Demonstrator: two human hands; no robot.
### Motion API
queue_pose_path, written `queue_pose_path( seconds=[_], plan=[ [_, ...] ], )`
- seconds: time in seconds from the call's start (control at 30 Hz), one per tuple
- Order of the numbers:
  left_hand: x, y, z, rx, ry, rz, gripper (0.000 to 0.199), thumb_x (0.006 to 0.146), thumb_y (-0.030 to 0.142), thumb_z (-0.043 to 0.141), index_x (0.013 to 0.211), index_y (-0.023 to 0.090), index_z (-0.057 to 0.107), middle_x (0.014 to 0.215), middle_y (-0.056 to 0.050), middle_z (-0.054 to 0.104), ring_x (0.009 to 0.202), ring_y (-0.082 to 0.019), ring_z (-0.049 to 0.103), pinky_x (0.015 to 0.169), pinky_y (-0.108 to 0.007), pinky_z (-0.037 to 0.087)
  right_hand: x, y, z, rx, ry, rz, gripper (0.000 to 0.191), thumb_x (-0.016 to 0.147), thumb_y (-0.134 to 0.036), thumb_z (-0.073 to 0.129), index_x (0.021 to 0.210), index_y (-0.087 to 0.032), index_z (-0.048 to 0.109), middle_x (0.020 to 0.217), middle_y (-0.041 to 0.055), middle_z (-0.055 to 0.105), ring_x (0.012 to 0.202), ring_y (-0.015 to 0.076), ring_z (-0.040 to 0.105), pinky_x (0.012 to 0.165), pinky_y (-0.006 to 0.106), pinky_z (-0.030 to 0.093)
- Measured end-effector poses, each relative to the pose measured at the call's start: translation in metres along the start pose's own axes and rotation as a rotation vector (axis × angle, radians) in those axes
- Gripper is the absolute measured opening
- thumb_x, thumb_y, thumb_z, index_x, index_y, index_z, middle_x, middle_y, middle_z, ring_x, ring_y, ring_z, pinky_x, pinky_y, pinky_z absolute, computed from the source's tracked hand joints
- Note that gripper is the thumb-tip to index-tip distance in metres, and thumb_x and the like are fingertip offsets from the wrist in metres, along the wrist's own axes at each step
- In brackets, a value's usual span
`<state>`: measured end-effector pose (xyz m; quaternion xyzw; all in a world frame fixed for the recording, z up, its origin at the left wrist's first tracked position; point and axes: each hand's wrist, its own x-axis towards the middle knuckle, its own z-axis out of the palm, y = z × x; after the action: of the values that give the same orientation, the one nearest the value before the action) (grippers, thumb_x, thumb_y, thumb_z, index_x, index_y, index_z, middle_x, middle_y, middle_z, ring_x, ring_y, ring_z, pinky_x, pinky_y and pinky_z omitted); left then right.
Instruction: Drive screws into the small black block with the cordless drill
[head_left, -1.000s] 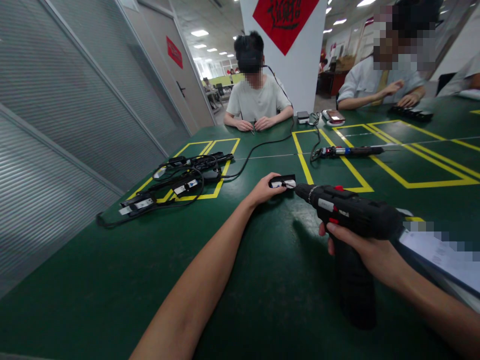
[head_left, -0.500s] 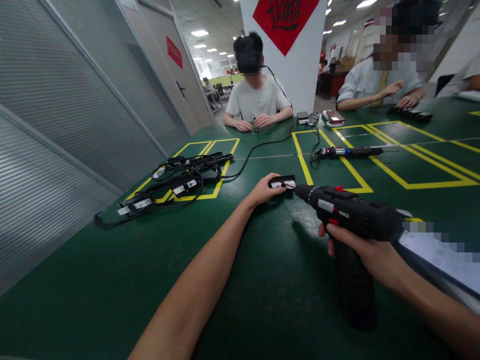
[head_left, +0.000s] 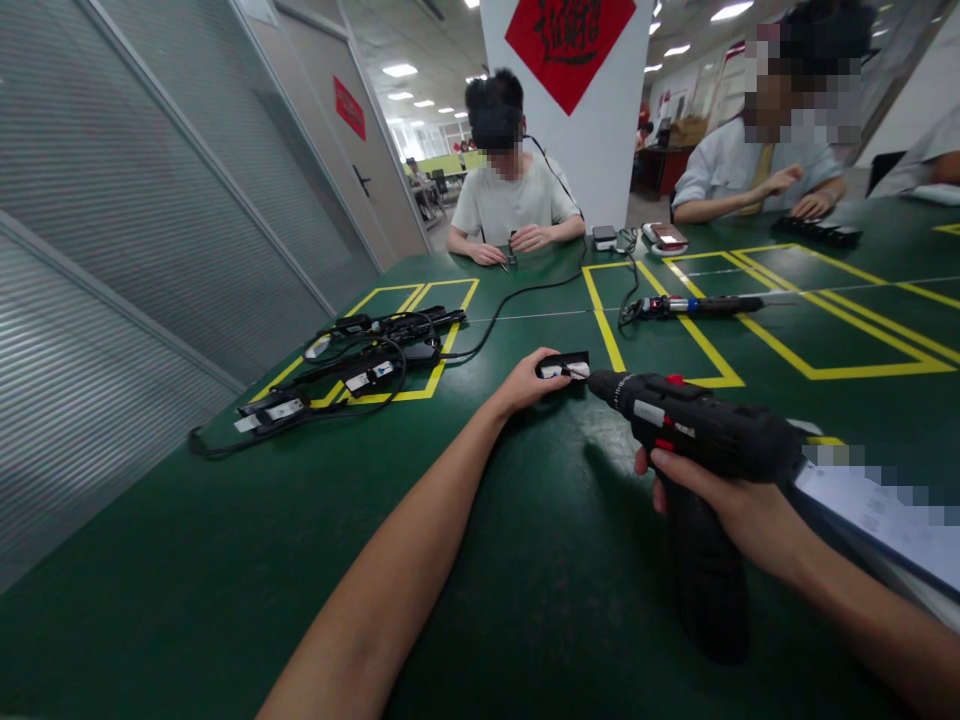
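Left hand grips a small black-and-white part; right hand grasps a black drill, tip at part.

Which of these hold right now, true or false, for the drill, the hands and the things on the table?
1. The right hand grips the cordless drill. True.
2. The left hand is lifted clear of everything. False: it holds a small black-and-white part.
3. The drill points away from that part. False: its front end faces the part's right end.
4. The slim corded tool lies on the table beyond the drill. True.
5. The outlines on the table are red. False: they are yellow.
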<state>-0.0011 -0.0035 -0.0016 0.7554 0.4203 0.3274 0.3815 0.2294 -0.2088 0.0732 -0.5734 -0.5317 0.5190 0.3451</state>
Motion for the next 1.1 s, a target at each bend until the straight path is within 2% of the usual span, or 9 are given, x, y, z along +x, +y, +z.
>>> queue_pose_path(
  seconds=[0.7, 1.1],
  plan=[
    [0.0005, 0.0010, -0.0004, 0.044, 0.014, 0.018, 0.050, 0.071, 0.041, 0.066, 0.112, 0.016, 0.054, 0.091, -0.002, 0.061, 0.073, -0.012, 0.054, 0.066, -0.023, 0.043, 0.0023, 0.0004, -0.0003, -0.035, 0.004, 0.000, 0.027, 0.086, -0.048, 0.053, 0.087, -0.025, 0.068, 0.068, 0.0018, 0.067, 0.064, 0.0183, 0.059, 0.059, 0.032, 0.042],
    [0.0005, -0.0004, 0.0004, 0.024, 0.019, 0.022, 0.051, 0.070, 0.042, 0.067, 0.112, 0.016, 0.055, 0.087, -0.001, 0.060, 0.071, -0.011, 0.053, 0.063, -0.022, 0.043, 0.0034, 0.0033, -0.0002, -0.051, -0.004, -0.038, 0.026, 0.087, -0.044, 0.051, 0.084, -0.024, 0.067, 0.067, 0.0019, 0.067, 0.065, 0.0182, 0.060, 0.059, 0.031, 0.043]
  ],
)
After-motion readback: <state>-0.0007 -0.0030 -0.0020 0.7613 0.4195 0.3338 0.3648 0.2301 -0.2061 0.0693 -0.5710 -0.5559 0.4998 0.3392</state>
